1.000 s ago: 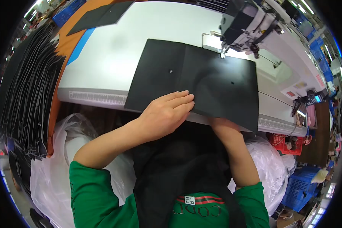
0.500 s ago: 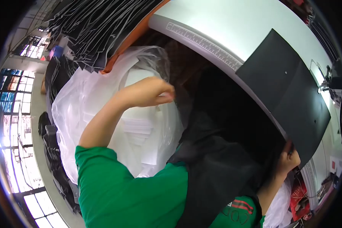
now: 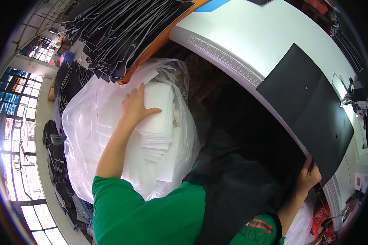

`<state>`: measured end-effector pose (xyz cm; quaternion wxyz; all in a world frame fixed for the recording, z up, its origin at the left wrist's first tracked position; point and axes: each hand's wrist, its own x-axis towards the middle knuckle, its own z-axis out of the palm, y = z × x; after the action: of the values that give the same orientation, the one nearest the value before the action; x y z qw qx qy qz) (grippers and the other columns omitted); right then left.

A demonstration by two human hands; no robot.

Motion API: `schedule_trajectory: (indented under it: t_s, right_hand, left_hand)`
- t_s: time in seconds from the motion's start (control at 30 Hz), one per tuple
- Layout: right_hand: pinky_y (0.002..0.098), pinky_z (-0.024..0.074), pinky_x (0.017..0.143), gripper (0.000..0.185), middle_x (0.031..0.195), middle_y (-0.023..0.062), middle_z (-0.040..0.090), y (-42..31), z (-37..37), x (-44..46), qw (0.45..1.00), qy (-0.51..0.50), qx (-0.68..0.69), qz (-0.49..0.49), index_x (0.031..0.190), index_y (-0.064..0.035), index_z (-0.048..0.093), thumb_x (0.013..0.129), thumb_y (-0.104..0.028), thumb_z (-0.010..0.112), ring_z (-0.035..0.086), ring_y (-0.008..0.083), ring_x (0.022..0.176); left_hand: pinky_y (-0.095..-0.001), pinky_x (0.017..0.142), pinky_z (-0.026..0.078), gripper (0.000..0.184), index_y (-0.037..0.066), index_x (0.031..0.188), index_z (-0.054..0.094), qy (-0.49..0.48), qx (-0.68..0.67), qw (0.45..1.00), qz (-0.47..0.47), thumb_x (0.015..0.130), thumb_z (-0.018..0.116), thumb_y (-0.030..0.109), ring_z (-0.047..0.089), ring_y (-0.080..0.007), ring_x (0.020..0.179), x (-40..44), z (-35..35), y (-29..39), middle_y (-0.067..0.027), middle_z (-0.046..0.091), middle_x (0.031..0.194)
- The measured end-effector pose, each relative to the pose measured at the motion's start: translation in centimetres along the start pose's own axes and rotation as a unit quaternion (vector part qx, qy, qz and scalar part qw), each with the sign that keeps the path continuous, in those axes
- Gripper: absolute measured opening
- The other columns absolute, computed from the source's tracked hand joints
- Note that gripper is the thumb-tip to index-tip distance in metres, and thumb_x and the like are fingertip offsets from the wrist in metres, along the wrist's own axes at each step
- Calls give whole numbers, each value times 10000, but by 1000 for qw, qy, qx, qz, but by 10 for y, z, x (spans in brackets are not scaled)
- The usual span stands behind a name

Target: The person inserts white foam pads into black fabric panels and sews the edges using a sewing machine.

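Observation:
My left hand lies with fingers and thumb spread on a stack of white padding sheets. The sheets sit in a clear plastic bag to the left of my lap. At the right, my right hand is closed at the near corner of a black sheet, by the table's edge. Its fingertips are partly hidden. Two small holes show in the black sheet, which lies on the white table and overhangs its front edge.
A ruler strip runs along the table's front edge. Stacked black pieces with pale edges rest beside an orange board at upper left. A sewing machine stands at the right. More black pieces lie along the left.
My left hand has moved left and down onto the white sheets, its curled fingers now spread. My right hand keeps its place at the black sheet. The view has shifted slightly.

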<state>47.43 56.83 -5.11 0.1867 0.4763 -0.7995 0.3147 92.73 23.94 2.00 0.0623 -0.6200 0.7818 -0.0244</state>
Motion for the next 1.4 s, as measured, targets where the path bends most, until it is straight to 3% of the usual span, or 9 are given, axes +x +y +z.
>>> schedule_trajectory:
  t_s: [0.3,0.43,0.53,0.7,0.9,1.0,1.13,1.27,1.4]
  right_hand:
    - [357,524,759,199,1013,211,721,-7,-9,-5,998,-25,36,36,1093,56,691,909,-13,659,710,301,871]
    - [370,525,806,229,1078,198,709,-51,-20,5,998,16,2,-66,1102,36,693,878,38,642,692,313,937]
    - [385,534,848,293,1112,196,697,-83,-19,20,972,-32,191,-133,1107,24,691,822,68,637,677,323,974]
    - [385,525,913,467,1199,224,665,-131,-14,43,881,-179,431,-73,1252,38,615,809,-50,730,662,371,1055]
    - [318,475,966,503,1214,133,661,-139,-23,23,791,4,576,205,1367,49,502,940,-148,679,636,213,1093]
    - [281,473,932,404,1181,80,654,-91,-52,-5,724,16,618,306,1337,50,526,993,-145,607,606,134,1059]
    - [309,489,934,370,1203,103,648,-61,-87,-49,760,77,553,332,1341,33,517,1009,-122,570,620,169,1077]
    - [264,481,885,366,1126,58,662,-52,-108,-81,819,96,432,364,1342,36,526,1002,-94,561,601,106,1006]
    - [255,495,846,418,1076,50,680,-37,-118,-83,841,242,341,343,1386,15,509,976,-42,569,617,98,968]
  left_hand:
    - [-378,827,525,815,52,1426,441,108,-43,990,77,725,838,174,681,-259,886,13,17,-33,-165,692,989]
    - [-289,813,518,646,34,1395,477,29,-355,934,22,806,742,35,666,-154,905,13,-15,-11,-107,679,986]
    - [-248,807,508,546,17,1371,501,-30,-624,777,77,855,677,-6,631,-95,930,2,-40,22,-53,663,993]
    - [-243,799,511,501,19,1356,519,-20,-633,735,243,878,666,-4,619,-108,966,-26,-65,131,-40,646,1064]
    - [-254,756,537,489,2,1313,530,-154,-542,629,536,851,685,-50,630,-158,983,-74,-80,263,-68,609,1210]
    - [-258,753,545,483,-4,1309,518,-73,-495,552,667,857,676,-62,634,-162,982,-71,-59,307,-74,605,1216]
    - [-290,738,553,391,18,1252,570,-282,-538,603,517,878,683,3,646,-160,974,-91,-61,353,-100,650,1134]
    - [-281,801,539,372,23,1251,565,-510,-597,420,455,894,667,12,641,-142,991,-129,-45,395,-106,660,1113]
    - [-337,870,535,421,33,1272,560,-532,-506,429,526,875,700,57,654,-209,1014,-138,-38,411,-117,661,1134]
